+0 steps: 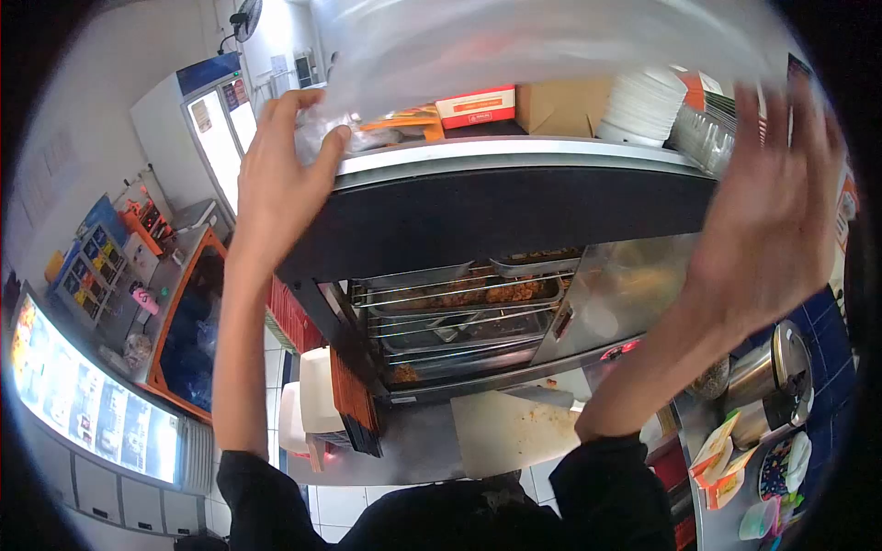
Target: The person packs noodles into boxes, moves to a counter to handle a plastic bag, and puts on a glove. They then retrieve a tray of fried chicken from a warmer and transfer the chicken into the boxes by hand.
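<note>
My left hand (289,165) is raised at the top left of the warming cabinet (496,216), its thumb and fingers closed round the edge of a clear plastic sheet (322,129). On the right, my right hand (772,211) is raised and blurred by motion, its fingers pointing up near a blurred translucent plastic sheet (551,41). Whether it grips the sheet cannot be made out. The sheet spans the top of the view, above a red and white box (476,107), a cardboard box (565,106) and stacked white containers (640,106) on the cabinet.
Trays of food (469,289) sit inside the cabinet. Below it are a cutting board (510,432) and white containers (320,390). A metal pot (758,367) stands at the right, with orange and white packets (717,459) nearby. An orange-edged counter (175,303) is on the left.
</note>
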A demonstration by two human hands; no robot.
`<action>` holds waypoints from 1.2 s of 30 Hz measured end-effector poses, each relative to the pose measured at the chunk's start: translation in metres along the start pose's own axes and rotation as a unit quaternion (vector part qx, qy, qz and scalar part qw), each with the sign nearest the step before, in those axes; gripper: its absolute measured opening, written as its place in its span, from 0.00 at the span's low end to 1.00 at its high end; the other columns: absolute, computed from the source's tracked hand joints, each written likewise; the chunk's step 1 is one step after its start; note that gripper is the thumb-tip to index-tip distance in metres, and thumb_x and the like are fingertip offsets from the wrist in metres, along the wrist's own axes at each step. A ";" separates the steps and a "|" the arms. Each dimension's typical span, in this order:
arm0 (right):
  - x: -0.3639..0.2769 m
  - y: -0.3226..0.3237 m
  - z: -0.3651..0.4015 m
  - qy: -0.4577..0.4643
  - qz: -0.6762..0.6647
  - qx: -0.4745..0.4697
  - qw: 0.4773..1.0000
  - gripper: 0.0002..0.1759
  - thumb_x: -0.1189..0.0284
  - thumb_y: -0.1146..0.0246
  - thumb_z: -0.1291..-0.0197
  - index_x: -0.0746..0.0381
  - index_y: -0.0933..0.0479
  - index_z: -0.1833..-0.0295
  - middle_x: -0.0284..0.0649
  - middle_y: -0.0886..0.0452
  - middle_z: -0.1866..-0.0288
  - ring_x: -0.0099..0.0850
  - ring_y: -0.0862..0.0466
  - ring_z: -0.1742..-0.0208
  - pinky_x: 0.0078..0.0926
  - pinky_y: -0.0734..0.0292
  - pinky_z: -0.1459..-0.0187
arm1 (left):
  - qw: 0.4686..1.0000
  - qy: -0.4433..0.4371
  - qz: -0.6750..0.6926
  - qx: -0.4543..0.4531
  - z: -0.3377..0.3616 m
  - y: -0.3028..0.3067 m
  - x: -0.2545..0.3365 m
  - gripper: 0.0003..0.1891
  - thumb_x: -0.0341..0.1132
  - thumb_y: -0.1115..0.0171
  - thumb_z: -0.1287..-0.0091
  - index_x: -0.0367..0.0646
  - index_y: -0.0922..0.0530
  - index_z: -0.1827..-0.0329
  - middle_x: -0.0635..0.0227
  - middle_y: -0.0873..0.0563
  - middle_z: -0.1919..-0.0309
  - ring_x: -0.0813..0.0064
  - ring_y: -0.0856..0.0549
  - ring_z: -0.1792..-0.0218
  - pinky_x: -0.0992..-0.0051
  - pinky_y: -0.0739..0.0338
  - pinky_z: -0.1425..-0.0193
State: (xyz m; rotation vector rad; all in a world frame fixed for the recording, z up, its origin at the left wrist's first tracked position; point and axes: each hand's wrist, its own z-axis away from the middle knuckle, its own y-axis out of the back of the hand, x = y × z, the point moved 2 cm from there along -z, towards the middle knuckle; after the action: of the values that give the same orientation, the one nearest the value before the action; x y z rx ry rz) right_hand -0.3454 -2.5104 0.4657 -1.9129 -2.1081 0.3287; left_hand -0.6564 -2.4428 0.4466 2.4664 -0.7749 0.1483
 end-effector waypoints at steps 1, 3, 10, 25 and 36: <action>-0.010 0.015 0.017 -0.047 0.009 0.052 0.997 0.27 0.72 0.44 0.31 0.73 0.36 0.31 0.58 0.30 0.32 0.45 0.30 0.31 0.49 0.41 0.25 | 0.996 -0.030 0.001 0.079 0.010 0.010 0.011 0.16 0.34 0.34 0.34 0.38 0.21 0.46 0.53 0.17 0.48 0.52 0.19 0.43 0.63 0.27 0.38; -0.030 0.050 0.061 -0.141 0.014 0.117 0.983 0.28 0.71 0.43 0.30 0.70 0.39 0.29 0.54 0.30 0.33 0.41 0.30 0.31 0.46 0.40 0.26 | 0.973 -0.108 -0.008 0.202 0.046 0.015 0.017 0.16 0.29 0.35 0.35 0.36 0.22 0.45 0.55 0.18 0.49 0.57 0.18 0.46 0.63 0.27 0.38; -0.085 0.111 0.200 -0.417 0.068 0.203 0.883 0.14 0.80 0.35 0.36 0.59 0.34 0.54 0.33 0.27 0.61 0.28 0.19 0.61 0.32 0.17 0.60 | 0.942 -0.058 0.306 -0.125 0.208 -0.030 0.120 0.46 0.38 0.15 0.56 0.41 0.31 0.32 0.51 0.27 0.35 0.52 0.26 0.35 0.56 0.26 0.38; -0.362 0.238 0.323 -0.608 0.426 0.153 0.652 0.20 0.70 0.32 0.33 0.63 0.27 0.40 0.38 0.22 0.44 0.31 0.18 0.46 0.33 0.24 0.42 | 0.719 0.301 0.469 -0.416 0.459 -0.187 0.312 0.09 0.30 0.35 0.31 0.33 0.18 0.53 0.62 0.14 0.60 0.69 0.15 0.61 0.70 0.21 0.56; -0.420 0.300 0.376 -0.667 0.300 0.290 0.617 0.09 0.72 0.38 0.28 0.67 0.20 0.52 0.35 0.17 0.68 0.21 0.18 0.69 0.23 0.20 0.62 | 0.644 0.173 0.528 -0.526 0.513 -0.184 0.381 0.06 0.21 0.36 0.34 0.34 0.23 0.57 0.65 0.20 0.61 0.79 0.20 0.62 0.78 0.26 0.57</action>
State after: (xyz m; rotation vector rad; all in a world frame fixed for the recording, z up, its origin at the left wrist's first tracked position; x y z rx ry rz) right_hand -0.1605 -2.8925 -0.0116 -1.9151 -1.1613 2.8610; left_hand -0.2675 -2.7790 0.0252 0.6398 -1.4623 0.4189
